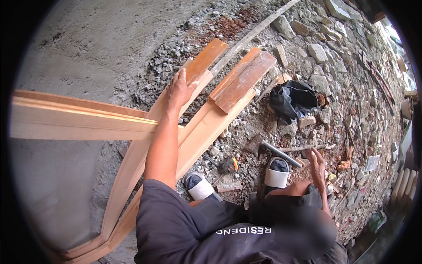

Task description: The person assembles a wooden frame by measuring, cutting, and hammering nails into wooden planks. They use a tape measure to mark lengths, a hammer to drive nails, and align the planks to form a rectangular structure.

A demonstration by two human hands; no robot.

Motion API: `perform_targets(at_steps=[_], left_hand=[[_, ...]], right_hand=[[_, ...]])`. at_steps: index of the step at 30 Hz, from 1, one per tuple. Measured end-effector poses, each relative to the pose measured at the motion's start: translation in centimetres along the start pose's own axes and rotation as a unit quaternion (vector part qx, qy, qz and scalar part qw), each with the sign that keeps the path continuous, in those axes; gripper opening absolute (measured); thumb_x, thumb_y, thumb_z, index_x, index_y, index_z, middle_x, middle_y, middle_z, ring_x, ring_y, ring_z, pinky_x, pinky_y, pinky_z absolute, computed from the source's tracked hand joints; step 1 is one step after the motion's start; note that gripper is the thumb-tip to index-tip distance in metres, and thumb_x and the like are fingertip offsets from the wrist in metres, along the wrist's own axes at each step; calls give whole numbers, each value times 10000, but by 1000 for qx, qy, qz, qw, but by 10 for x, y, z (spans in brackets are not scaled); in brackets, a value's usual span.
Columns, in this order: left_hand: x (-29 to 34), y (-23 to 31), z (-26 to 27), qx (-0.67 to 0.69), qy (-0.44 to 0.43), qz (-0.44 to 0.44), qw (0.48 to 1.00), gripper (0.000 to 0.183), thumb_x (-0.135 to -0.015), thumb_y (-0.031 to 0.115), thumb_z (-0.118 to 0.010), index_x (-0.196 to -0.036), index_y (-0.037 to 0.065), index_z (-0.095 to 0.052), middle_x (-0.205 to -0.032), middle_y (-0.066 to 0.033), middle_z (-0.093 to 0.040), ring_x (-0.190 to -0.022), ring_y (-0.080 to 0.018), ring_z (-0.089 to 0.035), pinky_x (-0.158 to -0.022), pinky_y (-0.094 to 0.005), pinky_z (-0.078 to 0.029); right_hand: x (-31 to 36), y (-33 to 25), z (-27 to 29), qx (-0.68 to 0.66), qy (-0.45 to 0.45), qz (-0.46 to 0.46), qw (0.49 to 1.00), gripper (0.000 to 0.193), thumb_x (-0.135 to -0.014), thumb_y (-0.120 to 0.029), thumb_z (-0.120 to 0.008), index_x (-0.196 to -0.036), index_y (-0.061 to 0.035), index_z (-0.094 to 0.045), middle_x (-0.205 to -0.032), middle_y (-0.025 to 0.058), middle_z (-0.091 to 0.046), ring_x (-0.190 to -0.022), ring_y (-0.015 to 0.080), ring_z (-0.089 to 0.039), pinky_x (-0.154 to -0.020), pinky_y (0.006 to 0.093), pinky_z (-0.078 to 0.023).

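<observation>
My left hand (179, 91) lies with fingers stretched over a long pale wooden frame piece (158, 110), beside the orange-brown board (206, 59) at its far end. A second pale piece (204, 132) runs alongside, with weathered brown boards (244, 79) on its far end. From the left, a grooved timber (83, 116) meets the first piece near my left forearm. My right hand (317, 163) hangs beside my knee with its fingers extended, close to a thin stick (310, 148). A hammer (283, 155) with a grey tubular handle lies on the rubble left of that hand.
A tape measure (229, 165) lies near my sandalled feet. Beyond the hammer is a crumpled black plastic bag (292, 101). Broken stones and bricks (317, 53) cover the ground at right, with metal rods (379, 83) farther off. Smooth grey cement (57, 176) spreads at left.
</observation>
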State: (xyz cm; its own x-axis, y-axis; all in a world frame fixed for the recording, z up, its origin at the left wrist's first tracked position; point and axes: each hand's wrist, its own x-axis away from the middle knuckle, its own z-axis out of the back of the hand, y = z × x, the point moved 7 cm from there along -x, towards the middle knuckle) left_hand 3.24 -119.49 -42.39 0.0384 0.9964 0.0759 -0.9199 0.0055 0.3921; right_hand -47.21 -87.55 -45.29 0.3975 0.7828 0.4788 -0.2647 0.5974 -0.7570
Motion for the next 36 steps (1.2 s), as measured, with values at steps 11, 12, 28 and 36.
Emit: perform_targets(at_steps=[11, 12, 28, 36], left_hand=[[-2, 2, -2, 12, 22, -17, 1000, 788, -809, 394, -692, -1404, -11, -370, -1338, -240, -477, -1225, -373, -486, -1030, -419, -389], [-1, 4, -2, 16, 26, -14, 999, 796, -806, 394, -694, -1404, -17, -367, -1349, -245, -467, -1234, -375, -477, -1041, -425, -377], [3, 9, 3, -37, 84, -69, 993, 739, -796, 432, -705, -1296, -61, -474, -1257, -231, -513, -1190, -351, -498, -1005, -424, -410], [18, 121, -41, 29, -24, -95, 995, 798, -794, 525, -665, -1284, -75, -474, -1246, -251, -522, -1156, -381, -520, -971, -448, -435]], right_hand=[[-15, 57, 46, 79, 70, 14, 994, 428, -951, -305, -577, -1207, 38, -593, -1137, 163, -647, -1074, 221, -588, -934, 316, -436], [-13, 54, 44, 87, 71, 23, 993, 425, -951, -305, -577, -1207, 34, -594, -1139, 161, -647, -1074, 223, -590, -932, 317, -437], [4, 49, 10, 103, 51, 17, 993, 416, -928, -308, -608, -1161, 36, -622, -1110, 182, -661, -1055, 250, -618, -918, 329, -464], [7, 66, -11, 40, 24, -22, 999, 409, -943, -282, -593, -1190, 43, -600, -1101, 163, -660, -1031, 218, -611, -904, 321, -466]])
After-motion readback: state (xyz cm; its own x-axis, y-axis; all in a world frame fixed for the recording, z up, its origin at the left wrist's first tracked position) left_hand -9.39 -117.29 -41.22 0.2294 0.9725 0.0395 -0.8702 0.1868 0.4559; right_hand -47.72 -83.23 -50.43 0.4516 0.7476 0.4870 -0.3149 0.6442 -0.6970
